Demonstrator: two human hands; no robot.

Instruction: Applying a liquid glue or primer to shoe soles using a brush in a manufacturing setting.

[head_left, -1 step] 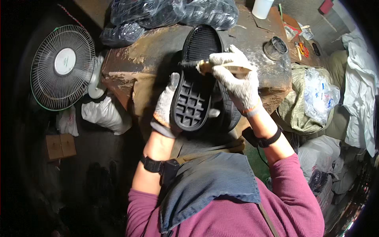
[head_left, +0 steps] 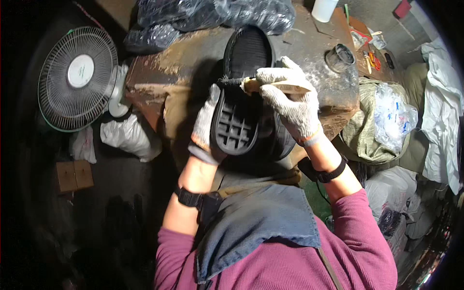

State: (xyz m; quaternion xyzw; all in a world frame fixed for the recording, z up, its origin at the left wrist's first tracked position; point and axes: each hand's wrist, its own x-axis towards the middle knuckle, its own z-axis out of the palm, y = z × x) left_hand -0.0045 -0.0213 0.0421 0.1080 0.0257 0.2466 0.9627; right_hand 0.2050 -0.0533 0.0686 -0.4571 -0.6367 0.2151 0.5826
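Note:
A long black shoe sole with a raised rim and a grid of hollows at its near end is tilted up in front of me. My left hand, in a white knit glove, grips its left edge, thumb along the rim and the other fingers hidden behind. In my gloved right hand is a brush, pinched by its pale handle. Its dark bristles lie across the middle of the sole, near my left thumb. Another black sole shows partly behind, below my right hand.
A worn table stands ahead, with plastic-wrapped dark bundles at the back, a stained metal can and a white container. Orange-handled scissors lie far right. A fan stands left; sacks crowd the right.
The sole has tilted slightly, and its near end sits a little higher. The brush bristles are slightly lower on it. A pale glove fingertip beside the sole's right edge is now hidden.

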